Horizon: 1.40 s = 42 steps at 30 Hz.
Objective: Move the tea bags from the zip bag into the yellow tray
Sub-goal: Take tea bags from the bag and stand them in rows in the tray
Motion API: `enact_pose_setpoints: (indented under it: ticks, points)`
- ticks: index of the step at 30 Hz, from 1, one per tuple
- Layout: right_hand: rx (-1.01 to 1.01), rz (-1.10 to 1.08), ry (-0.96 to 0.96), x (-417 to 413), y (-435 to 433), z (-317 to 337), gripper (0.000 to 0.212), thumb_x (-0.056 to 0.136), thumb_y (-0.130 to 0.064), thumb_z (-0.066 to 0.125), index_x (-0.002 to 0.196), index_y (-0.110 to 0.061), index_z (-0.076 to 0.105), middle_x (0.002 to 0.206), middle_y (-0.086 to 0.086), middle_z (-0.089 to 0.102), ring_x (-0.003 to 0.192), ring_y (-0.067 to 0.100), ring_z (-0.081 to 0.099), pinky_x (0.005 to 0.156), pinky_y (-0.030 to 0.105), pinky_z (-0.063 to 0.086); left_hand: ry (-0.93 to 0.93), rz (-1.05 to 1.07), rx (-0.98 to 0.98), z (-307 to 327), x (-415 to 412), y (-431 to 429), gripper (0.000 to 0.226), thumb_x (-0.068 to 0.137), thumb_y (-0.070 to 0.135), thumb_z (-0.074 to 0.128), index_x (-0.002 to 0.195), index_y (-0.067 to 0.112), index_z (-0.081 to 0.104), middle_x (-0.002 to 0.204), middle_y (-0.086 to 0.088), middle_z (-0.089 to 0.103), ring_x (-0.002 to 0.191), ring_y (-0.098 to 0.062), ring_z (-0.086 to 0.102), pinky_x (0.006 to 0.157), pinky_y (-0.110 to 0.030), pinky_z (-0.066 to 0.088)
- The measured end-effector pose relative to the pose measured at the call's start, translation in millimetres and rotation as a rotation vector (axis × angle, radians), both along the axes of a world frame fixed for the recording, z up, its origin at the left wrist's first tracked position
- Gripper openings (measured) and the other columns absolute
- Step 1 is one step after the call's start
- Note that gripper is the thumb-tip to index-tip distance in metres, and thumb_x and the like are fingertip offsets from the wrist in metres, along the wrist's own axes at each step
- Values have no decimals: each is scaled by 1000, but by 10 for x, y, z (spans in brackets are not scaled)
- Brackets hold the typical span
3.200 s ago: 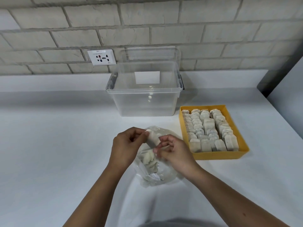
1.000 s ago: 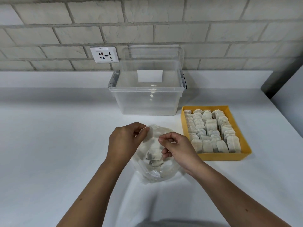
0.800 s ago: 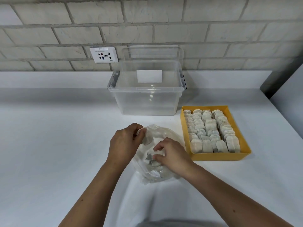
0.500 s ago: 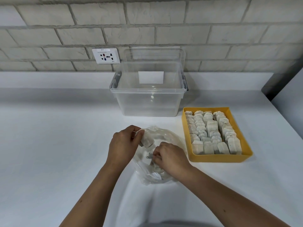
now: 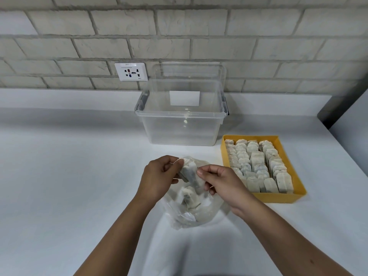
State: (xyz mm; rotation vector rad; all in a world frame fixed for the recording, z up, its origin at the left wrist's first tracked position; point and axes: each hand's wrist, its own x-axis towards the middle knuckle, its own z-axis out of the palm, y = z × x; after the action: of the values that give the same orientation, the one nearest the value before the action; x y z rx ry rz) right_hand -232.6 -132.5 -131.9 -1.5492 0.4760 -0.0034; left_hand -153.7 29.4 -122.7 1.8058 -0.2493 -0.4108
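over the mouth of the zip bag point(image 5: 191, 214), the left hand point(image 5: 157, 180) curls round a tea bag point(image 5: 192, 175) while the right hand point(image 5: 221, 184) pinches its edge, long axis tilted. the yellow tray point(image 5: 278, 197) sits rightward on the table point(image 5: 79, 176), nearer the right hand, the likely carrier.

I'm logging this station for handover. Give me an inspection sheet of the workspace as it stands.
Surface: white counter, everything rests on it.
Job's things: zip bag lies open before the person with loose tea bags inside; lifted tea bags are held above its mouth; yellow tray to the right is nearly full of packed tea bags in rows.
Clutter: clear plastic bin behind the zip bag, apparently empty.
Hands: left hand and right hand both pinch the lifted tea bags.
Cables: nothing seen.
Surroundings: brick wall; wall socket, nothing plugged in.
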Motion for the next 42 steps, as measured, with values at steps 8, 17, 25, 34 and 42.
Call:
enact_pose_setpoints:
  ticks: [8,17,25,34,42]
  points:
    - [-20,-65,-1,28,46,-20,9,90,-21,67,85,-17,72,56,-3,56,52,8,49,47,19,39,106,16,-82,-1,-27,-42,18,93,26,68,97,11,76,79,-6,76,71,-14,72,71,-29,62]
    - [-142,-51,2,69,62,-180,12,93,-24,63,91,-14,70,70,-3,65,54,12,56,54,30,48,-253,27,208,-70,28,43,14,92,29,69,83,22,76,65,5,74,62,-10,67,67,-18,53]
    - [-1029,350,177,72,169,-420,45,89,-47,61,118,-13,58,117,4,58,105,23,58,87,32,46,-424,41,374,-148,146,137,15,94,32,64,85,24,74,64,10,72,63,-9,62,65,-29,51]
    - [-1006,320,147,173,210,-498,9,92,-29,58,96,-22,62,108,-5,58,95,19,61,78,33,50,-400,32,362,-194,171,179,15,95,31,64,85,24,73,64,10,72,57,-3,57,57,-13,40]
    - [-1015,304,126,194,151,-484,22,92,-36,58,107,-21,62,107,-4,64,99,20,62,78,31,48,-363,41,341,-241,192,178,15,95,32,64,85,25,73,63,9,71,55,-1,54,54,-11,38]
